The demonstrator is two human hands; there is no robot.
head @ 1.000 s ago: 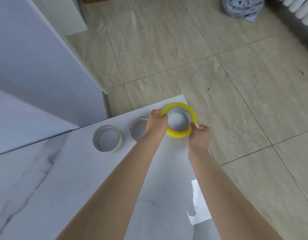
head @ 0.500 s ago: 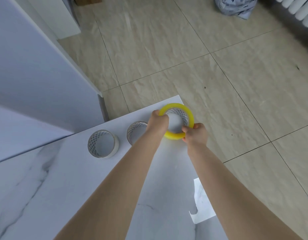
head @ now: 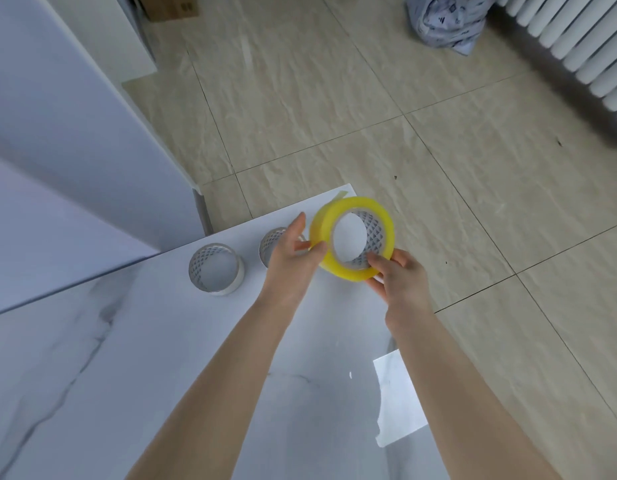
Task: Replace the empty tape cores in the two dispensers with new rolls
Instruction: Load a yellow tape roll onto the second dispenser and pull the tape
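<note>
2 bare forearms are seen reaching forward from the bottom edge, over a white marble-patterned table [head: 133, 375]. A bright patch of light [head: 397, 403] is seen on the table near its right edge, beside the right forearm.

Further out, a yellow tape roll [head: 355, 271] is held tilted in the air above the table's far right corner, its open centre turned toward the camera and a patterned core visible inside. The right hand [head: 400, 282] is closed on the roll's lower right rim, with a fingertip hooked into the centre and the other fingers wrapped under the outer band. The left hand [head: 293, 254] is placed against the roll's left side: the thumb is pressed on the yellow band, while the fingers are stretched out flat and loose behind it. A short loose end of tape is seen sticking up from the roll's top left.

Beyond the left hand, 2 empty tape cores are seen standing on the table: the left core [head: 215, 270] in full view, the right core [head: 272, 245] partly hidden by the left hand.

Farther off, a beige tiled floor [head: 334, 98] is seen, with a white radiator [head: 577, 39], a crumpled printed bag [head: 442, 19] and a cardboard box [head: 172, 6] at the far edge.
</note>
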